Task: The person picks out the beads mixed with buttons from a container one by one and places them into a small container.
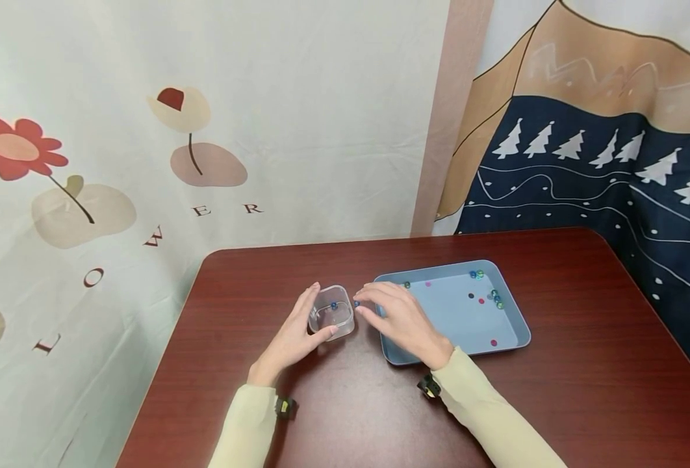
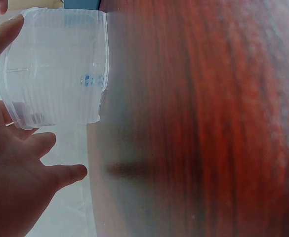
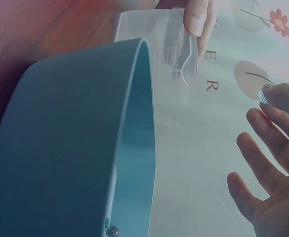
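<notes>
A clear plastic container (image 1: 332, 314) stands on the table, with a blue marble (image 1: 334, 305) at its bottom. My left hand (image 1: 294, 335) grips the container from the left, thumb on the near side and fingers on the far side. In the left wrist view that marble (image 2: 88, 80) shows through the ribbed wall. Just right of the container, above the tray's left edge, my right hand (image 1: 399, 318) pinches another blue marble (image 3: 263, 96) between thumb and index finger. Its other fingers are spread apart.
A blue tray (image 1: 438, 318) lies to the right, partly under my right hand. Green and blue marbles (image 1: 496, 299) rest in it, along with several flat round pieces, red (image 1: 494, 342), pink (image 1: 429, 284) and dark (image 1: 470, 296). Printed cloth (image 1: 321, 130) hangs behind the brown table (image 1: 204, 390).
</notes>
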`<state>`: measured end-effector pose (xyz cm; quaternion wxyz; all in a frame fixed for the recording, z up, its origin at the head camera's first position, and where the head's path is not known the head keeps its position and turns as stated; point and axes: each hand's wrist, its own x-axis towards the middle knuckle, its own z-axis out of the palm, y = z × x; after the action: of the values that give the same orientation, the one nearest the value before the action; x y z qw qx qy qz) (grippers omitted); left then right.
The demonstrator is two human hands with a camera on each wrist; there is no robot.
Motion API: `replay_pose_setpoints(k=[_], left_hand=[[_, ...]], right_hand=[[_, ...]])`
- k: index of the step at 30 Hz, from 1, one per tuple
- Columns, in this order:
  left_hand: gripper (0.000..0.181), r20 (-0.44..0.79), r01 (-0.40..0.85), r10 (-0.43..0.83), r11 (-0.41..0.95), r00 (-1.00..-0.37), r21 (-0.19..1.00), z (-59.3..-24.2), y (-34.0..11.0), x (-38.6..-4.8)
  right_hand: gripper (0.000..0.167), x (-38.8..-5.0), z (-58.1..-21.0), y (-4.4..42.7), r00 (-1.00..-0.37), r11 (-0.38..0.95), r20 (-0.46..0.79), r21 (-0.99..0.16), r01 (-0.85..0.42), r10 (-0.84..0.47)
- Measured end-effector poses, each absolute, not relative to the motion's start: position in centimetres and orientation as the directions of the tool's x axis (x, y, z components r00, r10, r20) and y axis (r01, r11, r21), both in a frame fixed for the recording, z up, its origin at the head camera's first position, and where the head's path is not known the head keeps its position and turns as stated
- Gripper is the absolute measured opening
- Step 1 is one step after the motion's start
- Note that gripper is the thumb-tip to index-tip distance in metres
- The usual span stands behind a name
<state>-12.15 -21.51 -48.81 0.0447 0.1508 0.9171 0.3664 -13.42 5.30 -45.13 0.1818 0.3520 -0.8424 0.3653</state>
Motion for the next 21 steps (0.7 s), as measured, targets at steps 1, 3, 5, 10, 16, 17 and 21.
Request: replay_pose_setpoints(k=[1,3,5,10,16,17,21], left_hand=[[0.099,0.029,0.243,0.309,0.686,-0.951,0.686,-48.8,-21.5,-12.1],[0.099,0.029,0.242,0.308,0.684,-0.951,0.688,-48.8,-21.5,-12.1],[0.099,0.029,0.241,0.306,0.684,-0.952,0.688,-48.8,-21.5,-12.1],[0.100,0.027,0.238,0.304,0.685,-0.952,0.689,-48.7,-21.5,-12.0],[0.102,0.020,0.238,0.305,0.699,-0.952,0.674,-48.7,-21.6,-12.1],[0.102,0.021,0.240,0.306,0.700,-0.952,0.672,-48.7,-21.6,-12.1],[0.103,0.019,0.241,0.307,0.706,-0.952,0.665,-48.7,-21.7,-12.1]], right_hand=[[0.018,-13.5,-45.1,5.2,-0.688,0.484,0.562,-0.491,-0.725,-0.459],[0.018,-13.6,-45.2,4.9,-0.693,0.488,0.556,-0.494,-0.719,-0.459],[0.018,-13.8,-45.3,4.7,-0.699,0.493,0.547,-0.497,-0.714,-0.461],[0.016,-14.2,-45.5,4.0,-0.709,0.507,0.524,-0.497,-0.705,-0.472],[0.015,-14.6,-46.1,3.3,-0.712,0.526,0.506,-0.481,-0.701,-0.487],[0.015,-14.7,-46.2,3.2,-0.712,0.531,0.505,-0.475,-0.702,-0.488],[0.015,-14.8,-46.7,2.9,-0.710,0.550,0.499,-0.452,-0.703,-0.497]])
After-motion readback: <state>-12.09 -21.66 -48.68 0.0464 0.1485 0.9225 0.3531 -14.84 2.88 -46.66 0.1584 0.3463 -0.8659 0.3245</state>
